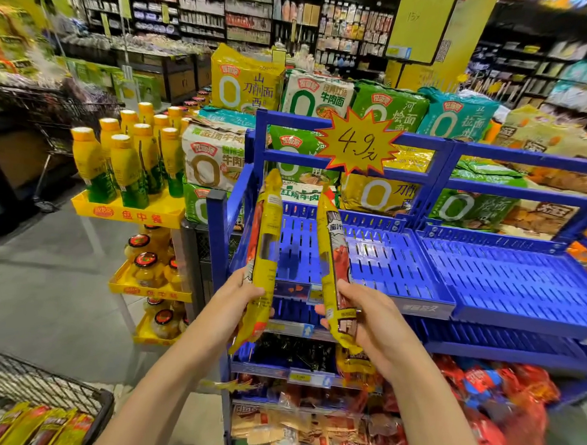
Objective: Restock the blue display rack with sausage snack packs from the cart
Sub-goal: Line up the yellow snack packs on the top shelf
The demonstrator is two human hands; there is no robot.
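1. Upright, two sausage packs are held in front of the blue rack (402, 262): left hand (239, 296) grips one pack (265, 241).
2. Right hand (365, 314) grips the other pack (334, 265).
3. More packs (36, 426) lie in the cart (56, 383).

A supermarket aisle: stocked shelving (201, 13) lines the back wall, a starburst price tag (357, 142) hangs on the blue display rack (487, 266), noodle packs (245, 80) stacked behind.
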